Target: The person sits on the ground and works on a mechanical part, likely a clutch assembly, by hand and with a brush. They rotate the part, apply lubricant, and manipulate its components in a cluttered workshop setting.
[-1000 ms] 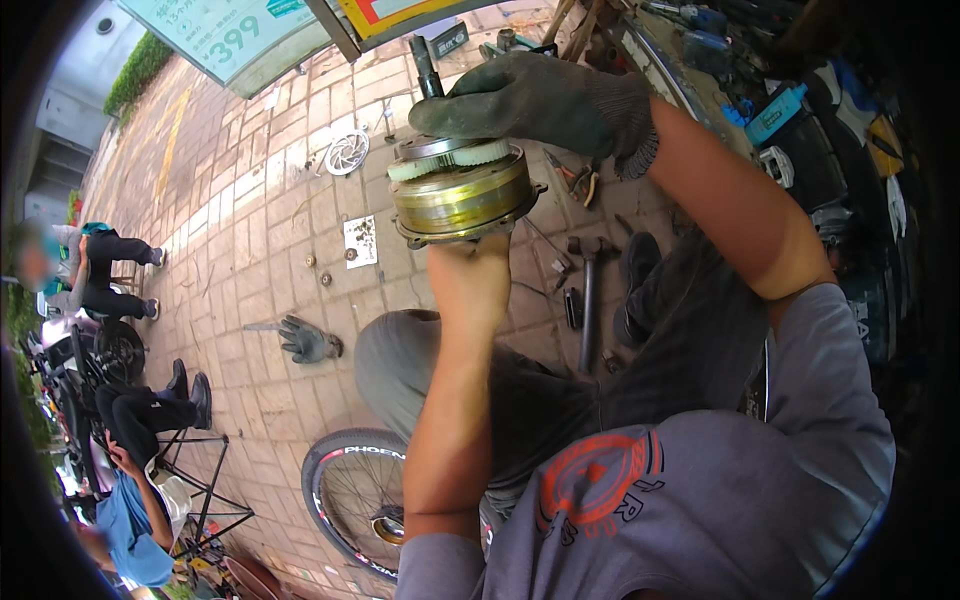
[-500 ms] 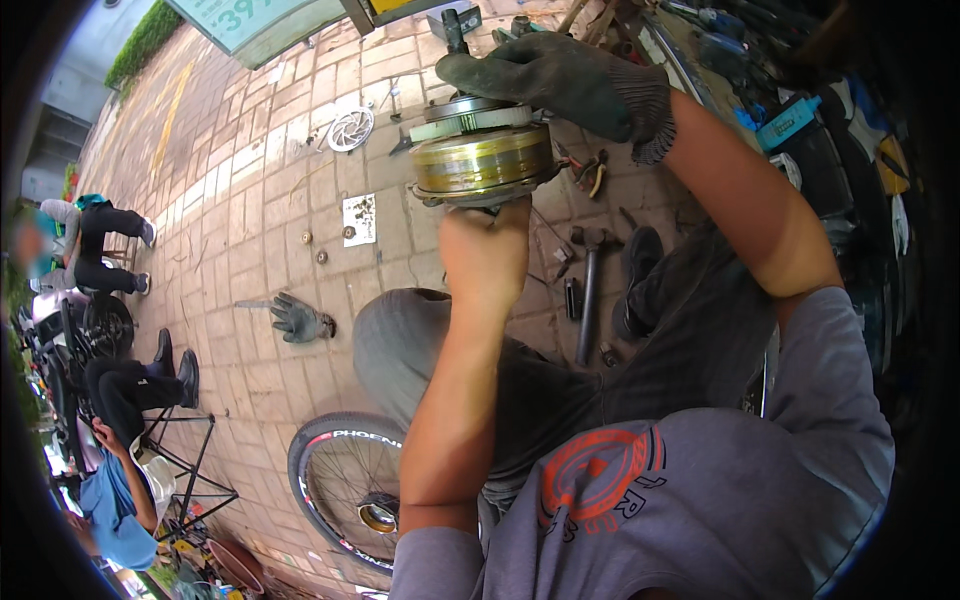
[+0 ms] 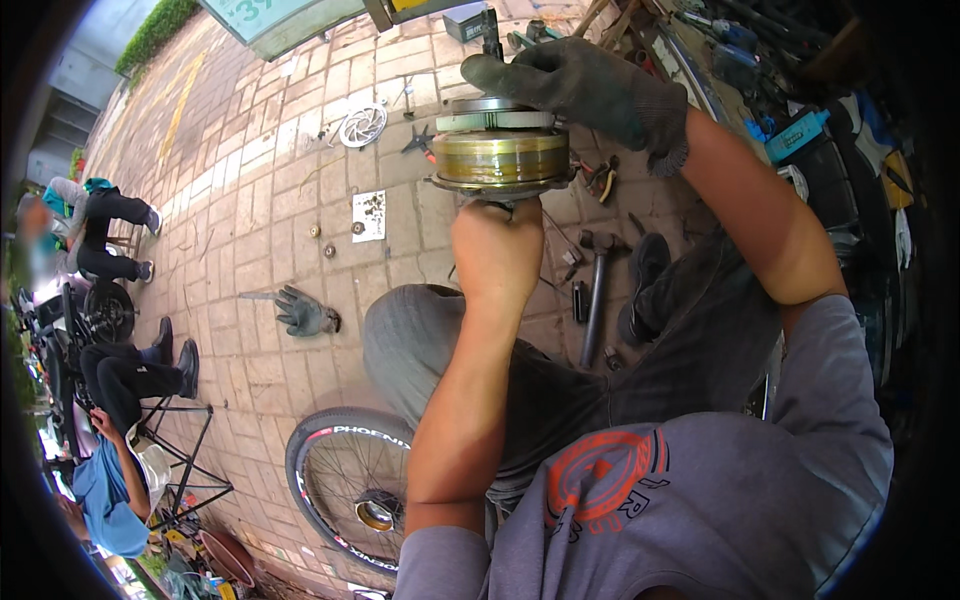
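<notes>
Apparently partway: holds the motor core [image 3: 502, 156] aloft, clenched from below in the bare left hand [image 3: 498, 243] and gripped round the shaft by the gloved right hand [image 3: 575, 92]; seems already out of the wheel hub [image 3: 376, 512], not yet back.

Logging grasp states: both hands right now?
Left hand: closed, holding the hub motor core from below.
Right hand: gloved, at the upper shaft; whether closed cannot be told.
</notes>
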`<state>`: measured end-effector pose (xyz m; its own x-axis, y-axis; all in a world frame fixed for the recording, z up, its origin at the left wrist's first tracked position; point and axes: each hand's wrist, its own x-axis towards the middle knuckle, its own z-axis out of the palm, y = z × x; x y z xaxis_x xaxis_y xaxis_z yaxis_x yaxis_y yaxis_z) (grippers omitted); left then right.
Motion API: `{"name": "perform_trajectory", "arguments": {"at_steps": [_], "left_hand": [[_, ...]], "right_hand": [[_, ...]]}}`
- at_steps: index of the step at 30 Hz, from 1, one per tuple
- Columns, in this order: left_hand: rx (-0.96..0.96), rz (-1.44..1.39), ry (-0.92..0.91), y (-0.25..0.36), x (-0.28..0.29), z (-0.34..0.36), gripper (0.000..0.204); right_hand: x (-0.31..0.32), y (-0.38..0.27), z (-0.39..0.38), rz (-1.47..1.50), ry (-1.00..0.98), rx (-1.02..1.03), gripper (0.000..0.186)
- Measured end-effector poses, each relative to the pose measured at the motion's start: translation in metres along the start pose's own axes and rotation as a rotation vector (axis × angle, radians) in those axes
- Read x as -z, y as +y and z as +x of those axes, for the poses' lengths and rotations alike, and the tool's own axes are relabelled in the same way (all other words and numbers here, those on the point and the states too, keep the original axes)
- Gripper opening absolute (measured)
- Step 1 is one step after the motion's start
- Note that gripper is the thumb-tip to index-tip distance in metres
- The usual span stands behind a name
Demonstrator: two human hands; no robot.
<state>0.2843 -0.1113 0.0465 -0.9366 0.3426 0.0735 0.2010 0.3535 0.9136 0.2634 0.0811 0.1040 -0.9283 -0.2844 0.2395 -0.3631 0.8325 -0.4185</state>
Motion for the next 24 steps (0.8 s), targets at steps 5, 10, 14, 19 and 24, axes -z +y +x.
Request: {"name": "perform_trajectory", "arguments": {"at_steps": [5, 10, 14, 19, 24], "left_hand": [[0.021, 0.056, 0.001, -0.001, 0.000, 0.000, 0.031], [0.073, -0.043, -0.072, 0.002, 0.002, 0.001, 0.025], [0.297, -0.401, -0.223, 0.006, 0.008, 0.001, 0.013], [0.304, -0.722, -0.293, 0.011, 0.006, 0.001, 0.009], [0.344, -0.795, -0.336, 0.014, 0.010, -0.001, 0.013]], "right_hand": [[0.006, -0.036, 0.004, 0.190, 0.054, -0.318, 0.045], [0.021, -0.044, 0.004, 0.347, -0.002, -0.568, 0.079], [0.038, -0.028, -0.004, 0.102, -0.023, -0.252, 0.053], [0.028, 0.003, -0.012, -0.311, 0.203, 0.433, 0.035], [0.019, -0.001, -0.003, 0.200, 0.020, 0.270, 0.035]]}}
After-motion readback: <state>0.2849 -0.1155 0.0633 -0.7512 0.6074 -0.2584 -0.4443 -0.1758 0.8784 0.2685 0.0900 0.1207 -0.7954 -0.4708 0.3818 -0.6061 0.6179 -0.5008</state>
